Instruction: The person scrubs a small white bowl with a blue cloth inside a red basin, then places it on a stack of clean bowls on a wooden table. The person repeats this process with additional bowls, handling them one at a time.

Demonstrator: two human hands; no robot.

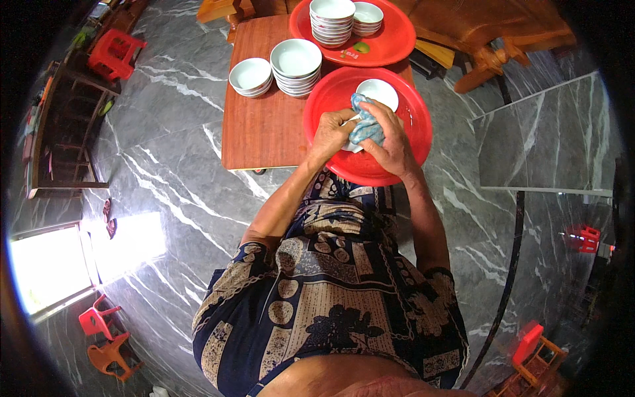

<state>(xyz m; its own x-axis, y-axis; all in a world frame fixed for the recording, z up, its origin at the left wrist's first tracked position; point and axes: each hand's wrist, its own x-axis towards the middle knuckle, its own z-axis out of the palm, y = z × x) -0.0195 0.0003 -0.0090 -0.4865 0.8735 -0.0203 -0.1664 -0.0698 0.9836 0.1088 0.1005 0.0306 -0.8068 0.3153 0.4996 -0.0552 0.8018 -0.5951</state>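
My left hand (333, 131) grips the edge of a white bowl (351, 147), most of which is hidden by my hands and the cloth. A blue and white cloth (368, 126) is bunched in my right hand (392, 136) and pressed against that bowl. Both hands are over a round red basin (342, 171). Another white bowl (378, 93) lies in the basin, just beyond the cloth.
A low wooden table (258, 134) carries a tall stack of white bowls (296, 67) and a shorter bowl stack (250, 77). Behind the basin, a red tray (392, 44) holds two more stacks. Carved wooden furniture (466, 25) stands at the far right.
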